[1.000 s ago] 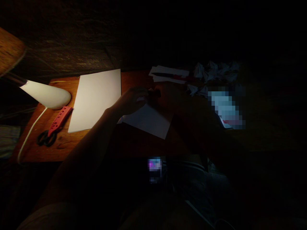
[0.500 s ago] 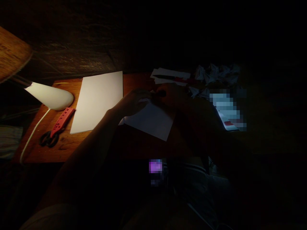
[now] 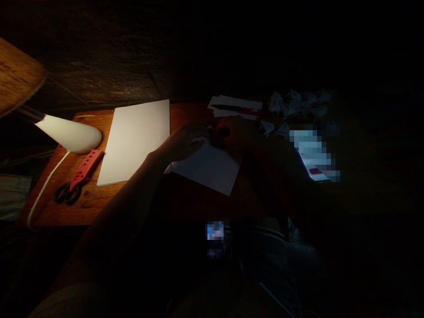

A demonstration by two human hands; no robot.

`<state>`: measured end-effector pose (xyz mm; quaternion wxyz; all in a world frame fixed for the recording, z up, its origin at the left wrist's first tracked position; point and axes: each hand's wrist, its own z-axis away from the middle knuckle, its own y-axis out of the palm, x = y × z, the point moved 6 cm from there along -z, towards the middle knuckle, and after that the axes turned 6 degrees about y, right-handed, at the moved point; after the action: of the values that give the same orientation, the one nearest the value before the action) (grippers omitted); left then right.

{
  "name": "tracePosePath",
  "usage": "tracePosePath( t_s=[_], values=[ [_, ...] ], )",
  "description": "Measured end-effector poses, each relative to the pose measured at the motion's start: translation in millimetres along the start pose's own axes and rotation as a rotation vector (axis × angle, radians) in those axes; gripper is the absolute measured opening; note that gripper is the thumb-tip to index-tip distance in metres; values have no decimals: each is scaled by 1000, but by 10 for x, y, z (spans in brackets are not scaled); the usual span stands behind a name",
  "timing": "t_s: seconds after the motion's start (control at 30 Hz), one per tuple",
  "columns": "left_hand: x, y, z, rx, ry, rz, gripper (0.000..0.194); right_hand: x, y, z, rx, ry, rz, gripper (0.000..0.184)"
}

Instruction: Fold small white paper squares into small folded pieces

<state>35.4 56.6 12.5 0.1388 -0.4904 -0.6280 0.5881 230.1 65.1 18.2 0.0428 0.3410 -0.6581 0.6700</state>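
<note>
A white sheet of paper [image 3: 212, 168] lies tilted in front of me, one edge slightly lifted at its left. Over its upper left part my left hand [image 3: 187, 137] is closed, its fingers bent on the paper. My right hand [image 3: 236, 130] is curled in a pinch at the upper end of the same sheet, close to the left fingertips. Deep shadow covers the right fingers, and the part of the paper between the two hands is mostly hidden.
Left on the wooden table [image 3: 89, 216] are a stack of white paper [image 3: 135, 141], a white lamp [image 3: 71, 132] and black-handled scissors [image 3: 71, 192] with a red cover. A knife [image 3: 232, 107] on paper pieces, folded paper shapes [image 3: 294, 104] and a lit phone [image 3: 311, 154] are beyond and right.
My right hand has shifted very slightly at the paper's upper end. The left hand and the sheet stay nearly the same.
</note>
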Motion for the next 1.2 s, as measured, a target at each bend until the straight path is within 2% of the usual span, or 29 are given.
tracePosePath(
  t_s=[0.3, 0.57, 0.93, 1.07, 1.2],
  values=[
    [10, 4, 3, 2, 25, -13, 35, 92, -38, -18, 68, -67, 99, 24],
    [40, 17, 30, 31, -51, -55, 43, 111, -54, 25, 72, -83, 113, 28],
    [12, 19, 11, 1, 55, -10, 36, 62, -30, 31, 76, -155, 53, 26],
    [49, 40, 10, 2, 25, -23, 38, 76, -2, 35, 117, -207, 108, 34],
    [53, 45, -9, 14, -10, -31, 42, 78, 40, 30, 152, -202, 220, 39]
  ],
)
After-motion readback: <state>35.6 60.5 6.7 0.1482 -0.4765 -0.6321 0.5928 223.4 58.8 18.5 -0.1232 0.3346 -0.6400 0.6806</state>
